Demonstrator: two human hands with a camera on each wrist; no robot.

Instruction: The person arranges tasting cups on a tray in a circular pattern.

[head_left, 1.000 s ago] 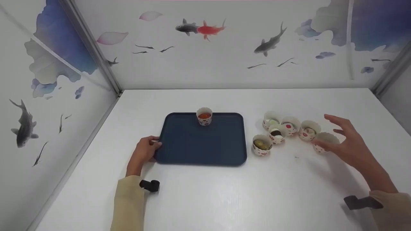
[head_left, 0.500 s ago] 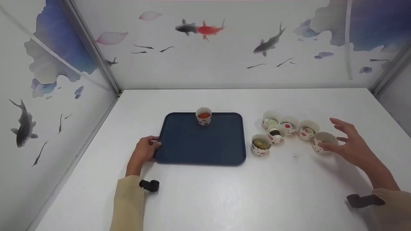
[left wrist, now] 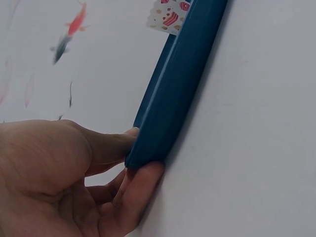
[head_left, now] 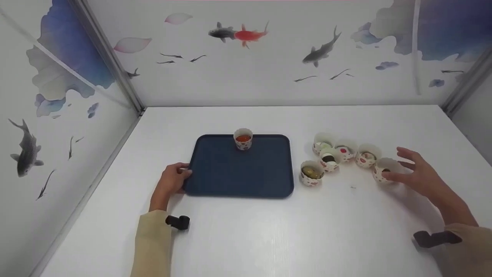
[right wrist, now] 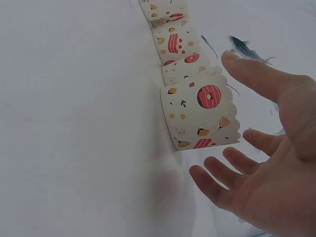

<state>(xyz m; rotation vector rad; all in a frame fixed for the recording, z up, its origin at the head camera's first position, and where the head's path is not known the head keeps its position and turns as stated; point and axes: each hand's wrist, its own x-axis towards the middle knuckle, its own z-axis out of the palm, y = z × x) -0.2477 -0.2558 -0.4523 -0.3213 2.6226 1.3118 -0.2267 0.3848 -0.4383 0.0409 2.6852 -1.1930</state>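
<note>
My left hand (head_left: 173,180) grips the left edge of a dark blue tray (head_left: 240,173); in the left wrist view the thumb lies over the rim and the fingers curl beneath it. A paper baking cup (head_left: 243,144) with something orange-red inside stands at the tray's far edge. My right hand (head_left: 423,175) is spread beside the rightmost printed paper cup (head_left: 378,175), thumb on its near side and fingers behind it. In the right wrist view that cup (right wrist: 197,113), patterned with doughnuts and cake, sits between the thumb and the other fingers, with a gap to the fingertips.
Several more printed cups stand right of the tray: one with olive-green pieces (head_left: 312,175), one with a black-and-white piece (head_left: 329,161), one with a red spot inside (head_left: 344,152), others close by. White walls with painted fish (head_left: 321,50) bound the white table (head_left: 246,234).
My right hand has shifted slightly right and lower, and more of the rightmost cup now shows. The left hand stays on the tray's edge. The tray and cups have not moved on the table.
</note>
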